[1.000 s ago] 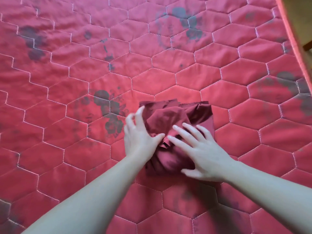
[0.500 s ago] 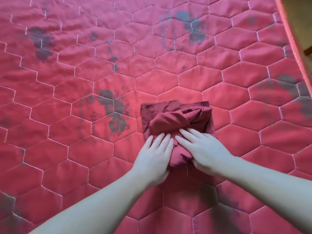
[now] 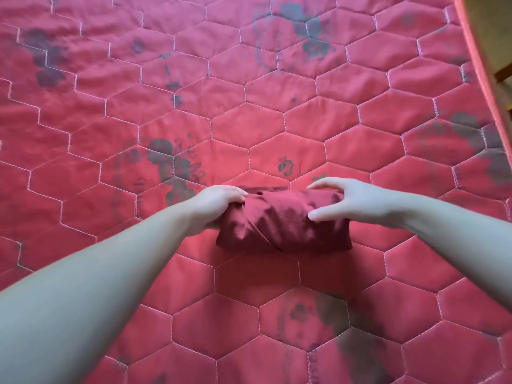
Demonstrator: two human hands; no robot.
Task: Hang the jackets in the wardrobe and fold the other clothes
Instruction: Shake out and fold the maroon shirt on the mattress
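Now lying as a compact maroon bundle [image 3: 282, 223] on the red quilted bed [image 3: 277, 112], no longer loosely crumpled as half a second ago. Left hand [image 3: 219, 203] having shifted to the bundle's left end, fingers curling round it and gripping. Right hand [image 3: 349, 202] having moved to the right end, fingers [image 3: 321, 185] arching open above the cloth, thumb touching it. Showing dark faded prints on the quilting; nothing legible.
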